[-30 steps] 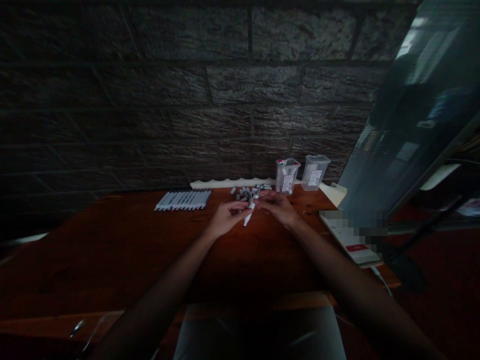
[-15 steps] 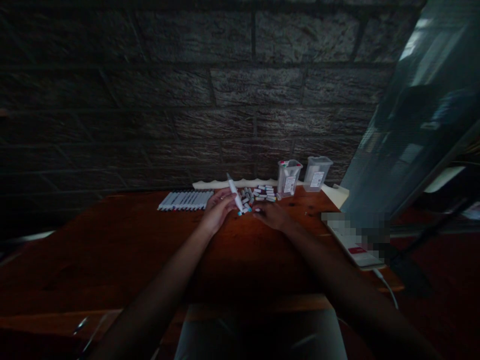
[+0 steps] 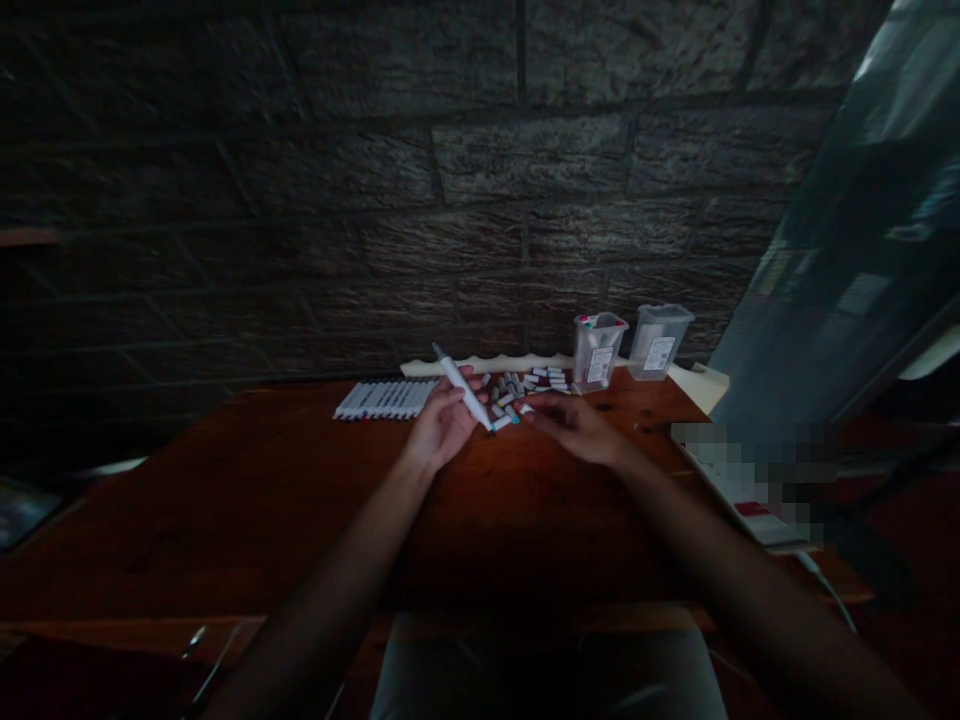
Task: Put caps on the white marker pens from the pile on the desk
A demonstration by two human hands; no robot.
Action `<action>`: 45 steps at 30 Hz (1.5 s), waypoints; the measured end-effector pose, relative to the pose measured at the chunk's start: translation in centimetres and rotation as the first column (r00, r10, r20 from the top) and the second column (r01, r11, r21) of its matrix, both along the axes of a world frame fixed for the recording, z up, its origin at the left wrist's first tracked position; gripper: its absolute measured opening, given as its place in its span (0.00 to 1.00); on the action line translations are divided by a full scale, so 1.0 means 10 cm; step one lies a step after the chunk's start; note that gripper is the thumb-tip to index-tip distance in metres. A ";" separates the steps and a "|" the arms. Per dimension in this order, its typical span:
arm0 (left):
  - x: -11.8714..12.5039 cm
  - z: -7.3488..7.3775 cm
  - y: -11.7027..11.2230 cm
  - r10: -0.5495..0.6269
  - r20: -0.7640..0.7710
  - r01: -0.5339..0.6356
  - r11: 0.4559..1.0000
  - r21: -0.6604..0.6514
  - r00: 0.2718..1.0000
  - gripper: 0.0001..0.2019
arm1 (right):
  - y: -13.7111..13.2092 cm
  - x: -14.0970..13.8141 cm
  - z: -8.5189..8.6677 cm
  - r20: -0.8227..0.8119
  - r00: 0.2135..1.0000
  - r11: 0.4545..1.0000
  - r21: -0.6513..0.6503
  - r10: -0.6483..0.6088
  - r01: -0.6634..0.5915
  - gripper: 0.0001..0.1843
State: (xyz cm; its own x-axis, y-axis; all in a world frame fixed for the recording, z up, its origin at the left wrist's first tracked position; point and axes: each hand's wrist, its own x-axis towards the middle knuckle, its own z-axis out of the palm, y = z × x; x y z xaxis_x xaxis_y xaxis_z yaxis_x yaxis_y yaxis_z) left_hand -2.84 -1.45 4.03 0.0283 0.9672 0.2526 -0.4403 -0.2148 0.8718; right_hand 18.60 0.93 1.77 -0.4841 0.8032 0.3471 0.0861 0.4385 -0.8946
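Observation:
My left hand (image 3: 439, 425) is closed around a white marker (image 3: 466, 393), tilted with its grey tip pointing up and to the left. Between the thumb and fingers of my right hand (image 3: 576, 426) is a small white marker cap (image 3: 526, 408), apart from the marker. Several loose marker caps (image 3: 510, 386), some with coloured ends, lie scattered on the table between and behind my hands. To the left, a row of white markers (image 3: 386, 397) lies side by side, close to my left hand.
Two clear plastic containers stand at the back right: one container (image 3: 598, 352) has coloured-ended pieces in it, the other container (image 3: 660, 342) is beside it. A pale laptop-like object (image 3: 765, 522), partly blurred out, lies at the right edge of the wooden table (image 3: 247, 500). A brick wall (image 3: 480, 240) rises behind.
The marker in my left hand has tilted further to the left. My right hand has lifted slightly off the caps, with a cap showing at its fingertips. The camera view has shifted a little.

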 end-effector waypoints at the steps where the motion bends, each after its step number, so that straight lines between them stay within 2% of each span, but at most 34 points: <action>1: -0.01 0.00 0.00 0.008 -0.015 -0.008 1.000 0.002 1.000 0.14 | -0.04 0.00 0.05 -0.038 0.998 0.997 -0.070 0.043 -0.045 0.13; 4: 0.00 -0.01 0.01 0.016 -0.035 -0.015 1.000 0.007 0.999 0.15 | -0.12 0.00 0.16 -0.175 0.977 0.963 -0.216 0.125 -0.162 0.14; 7: 0.02 0.00 0.02 -0.014 0.000 0.014 1.000 0.001 1.000 0.15 | -0.14 0.01 0.19 -0.267 0.952 0.932 -0.282 0.151 -0.227 0.15; 12: 0.05 0.00 0.02 -0.034 0.012 0.034 0.999 -0.017 0.999 0.14 | -0.11 0.01 0.17 -0.333 0.936 0.921 -0.319 0.110 -0.222 0.16; 19: 0.05 -0.03 0.01 -0.057 -0.067 0.057 0.998 -0.007 0.996 0.21 | -0.17 0.00 0.17 -0.325 0.918 0.866 -0.363 0.229 -0.344 0.17; 22: 0.04 -0.03 0.00 -0.062 -0.080 0.062 0.998 -0.006 0.995 0.21 | -0.21 0.01 0.20 -0.335 0.911 0.846 -0.387 0.241 -0.366 0.16; 29: 0.05 -0.01 -0.01 -0.057 -0.083 0.056 0.998 -0.015 0.995 0.17 | -0.22 0.00 0.21 -0.393 0.907 0.865 -0.392 0.149 -0.312 0.13; 34: 0.07 -0.01 -0.02 -0.050 -0.112 0.051 0.999 0.001 0.992 0.16 | -0.20 0.00 0.19 -0.371 0.920 0.885 -0.378 0.124 -0.272 0.12; 39: 0.07 -0.02 -0.03 -0.081 -0.053 0.081 0.997 -0.010 0.995 0.17 | -0.21 -0.01 0.19 -0.318 0.935 0.894 -0.354 0.159 -0.273 0.13; 45: 0.08 -0.04 -0.02 -0.157 0.088 0.156 0.988 0.014 0.984 0.16 | -0.19 -0.01 0.15 -0.338 0.916 0.893 -0.309 0.218 -0.327 0.13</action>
